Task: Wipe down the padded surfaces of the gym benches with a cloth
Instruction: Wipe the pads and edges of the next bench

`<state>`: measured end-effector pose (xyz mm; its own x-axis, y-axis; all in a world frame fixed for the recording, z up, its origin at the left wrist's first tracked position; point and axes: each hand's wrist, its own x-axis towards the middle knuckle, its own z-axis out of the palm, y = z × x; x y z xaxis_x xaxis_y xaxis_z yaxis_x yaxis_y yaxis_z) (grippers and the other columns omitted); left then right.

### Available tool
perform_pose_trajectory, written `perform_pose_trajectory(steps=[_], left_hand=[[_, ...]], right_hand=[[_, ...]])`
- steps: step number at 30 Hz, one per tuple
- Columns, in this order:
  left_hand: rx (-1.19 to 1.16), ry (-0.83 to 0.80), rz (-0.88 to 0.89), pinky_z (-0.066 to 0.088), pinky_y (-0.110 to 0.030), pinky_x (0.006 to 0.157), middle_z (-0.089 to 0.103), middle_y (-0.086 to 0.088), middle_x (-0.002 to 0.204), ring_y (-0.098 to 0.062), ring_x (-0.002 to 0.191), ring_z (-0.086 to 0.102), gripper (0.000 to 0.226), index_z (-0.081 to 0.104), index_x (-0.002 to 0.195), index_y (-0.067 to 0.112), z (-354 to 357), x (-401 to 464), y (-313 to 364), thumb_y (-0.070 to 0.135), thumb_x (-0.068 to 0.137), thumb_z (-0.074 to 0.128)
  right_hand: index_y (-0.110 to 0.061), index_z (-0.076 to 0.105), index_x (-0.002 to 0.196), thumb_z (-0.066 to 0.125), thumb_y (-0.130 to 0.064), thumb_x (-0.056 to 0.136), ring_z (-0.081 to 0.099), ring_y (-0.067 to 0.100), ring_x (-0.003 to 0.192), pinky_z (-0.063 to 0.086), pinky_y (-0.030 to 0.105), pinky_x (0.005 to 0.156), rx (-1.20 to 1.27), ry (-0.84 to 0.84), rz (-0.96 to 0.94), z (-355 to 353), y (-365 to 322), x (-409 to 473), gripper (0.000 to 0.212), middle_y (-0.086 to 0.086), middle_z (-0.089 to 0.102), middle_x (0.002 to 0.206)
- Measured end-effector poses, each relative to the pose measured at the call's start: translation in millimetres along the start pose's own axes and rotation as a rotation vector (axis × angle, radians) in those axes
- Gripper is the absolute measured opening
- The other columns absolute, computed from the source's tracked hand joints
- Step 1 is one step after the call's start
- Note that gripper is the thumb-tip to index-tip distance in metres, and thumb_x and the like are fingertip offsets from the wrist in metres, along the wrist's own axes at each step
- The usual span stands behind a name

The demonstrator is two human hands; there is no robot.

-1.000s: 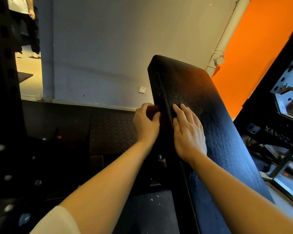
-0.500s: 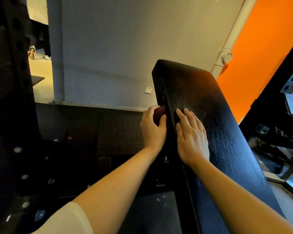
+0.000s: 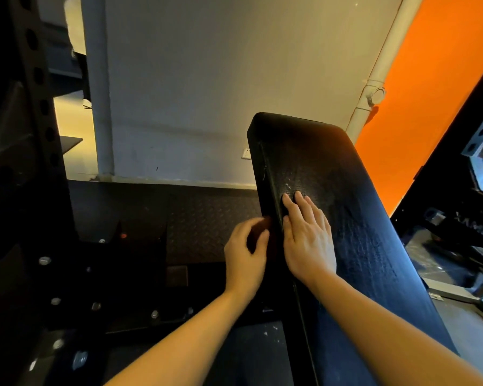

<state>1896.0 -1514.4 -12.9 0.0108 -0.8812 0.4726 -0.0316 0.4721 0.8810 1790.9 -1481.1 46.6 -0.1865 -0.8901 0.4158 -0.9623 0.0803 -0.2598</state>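
- Since the earlier frames both hands have slid down the inclined pad toward the person; the left hand now sits lower along the pad's side edge than it did a second ago.
- The left hand's fingers and thumb are curled round a dark reddish cloth, pinching it against the left side edge of the bench pad; the cloth is mostly hidden in the grip and slightly blurred.
- The right hand lies flat on the top face of the pad, just right of the left hand, fingers straight and close together, fingertips pointing up the slope.
- The pad is black and textured and rises away from the hands toward a grey wall.
- Beyond the right hand stand a white pipe and an orange wall.
- Left of the left hand is a black perforated rack upright, with dark checker-plate flooring below.
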Motion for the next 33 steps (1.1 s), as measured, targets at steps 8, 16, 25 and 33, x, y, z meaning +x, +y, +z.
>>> perform_pose_trajectory(steps=[8,16,25,33], left_hand=[[0.152,-0.024,-0.031,0.043,-0.017,0.090,0.060,0.005,0.111,-0.006,0.102,0.057,0.021,0.062,0.111,0.021,-0.1,40.7,-0.5,0.016,0.091,0.063],[0.199,-0.030,0.025,0.047,-0.022,0.089,0.063,0.005,0.102,-0.007,0.095,0.059,0.021,0.065,0.101,0.022,-2.3,35.4,-9.7,0.009,0.085,0.067],[0.266,-0.119,0.249,0.050,-0.033,0.092,0.060,0.005,0.108,-0.013,0.100,0.058,0.032,0.064,0.105,0.019,-7.2,28.7,-20.2,0.000,0.080,0.066],[-0.118,0.228,-0.191,0.041,-0.024,0.097,0.046,-0.003,0.137,-0.011,0.120,0.046,0.042,0.045,0.138,0.021,6.3,91.7,15.7,0.014,0.097,0.051]], right_hand=[[-0.033,0.017,0.154,0.021,-0.038,0.105,-0.004,0.011,0.149,-0.003,0.033,0.121,-0.012,0.024,-0.023,1.3,1.2,-0.3,0.049,-0.006,0.008,0.162],[-0.033,0.014,0.154,0.020,-0.038,0.104,-0.007,0.011,0.149,-0.006,0.032,0.120,-0.041,0.022,-0.036,3.5,2.1,1.2,0.050,-0.007,0.005,0.162],[-0.032,0.013,0.154,0.018,-0.038,0.104,-0.007,0.011,0.149,-0.006,0.033,0.121,-0.066,0.028,-0.040,6.5,1.7,0.7,0.051,-0.006,0.004,0.163],[-0.034,0.016,0.154,0.017,-0.040,0.104,-0.006,0.010,0.149,-0.005,0.033,0.121,-0.047,0.028,-0.052,7.1,4.7,1.4,0.050,-0.008,0.006,0.162]])
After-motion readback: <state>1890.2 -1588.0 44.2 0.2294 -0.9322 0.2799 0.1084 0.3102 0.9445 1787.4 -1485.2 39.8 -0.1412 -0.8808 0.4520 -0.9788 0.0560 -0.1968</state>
